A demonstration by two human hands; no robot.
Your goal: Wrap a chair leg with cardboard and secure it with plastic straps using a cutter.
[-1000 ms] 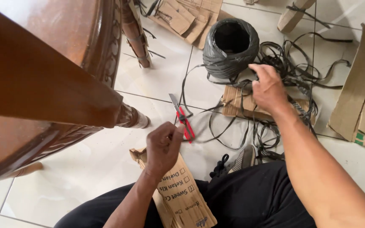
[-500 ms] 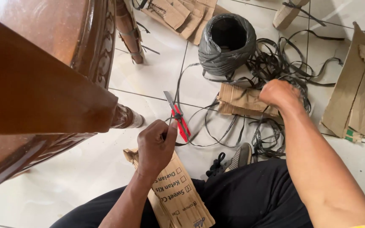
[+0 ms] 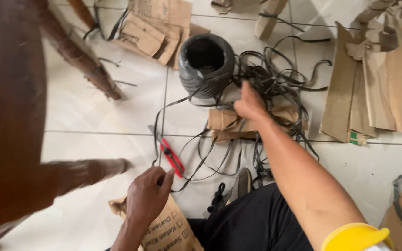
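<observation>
My left hand [image 3: 146, 197] is low in the head view, fingers pinched on a thin black plastic strap [image 3: 196, 169] that loops over the white tiles. Just beyond its fingertips a red utility knife [image 3: 171, 156] lies on the floor with its blade out. My right hand [image 3: 250, 104] reaches forward into a tangle of black strap [image 3: 275, 83] beside a big black roll of strap [image 3: 205, 62] with a hollow core. Its fingers are hidden behind the back of the hand. A folded cardboard piece [image 3: 223, 122] lies under that hand.
Dark carved wooden furniture [image 3: 15, 116] fills the left, with one leg [image 3: 87, 171] near my left hand and another leg [image 3: 82, 65] farther off. Cardboard scraps lie at the top [image 3: 157, 30] and right [image 3: 373, 88]. A printed cardboard strip [image 3: 168, 230] rests on my lap.
The view has swung right and the furniture is blurred. My right hand went from a closed pull near the cardboard forward to the tangle by the roll. My left hand stays by the knife.
</observation>
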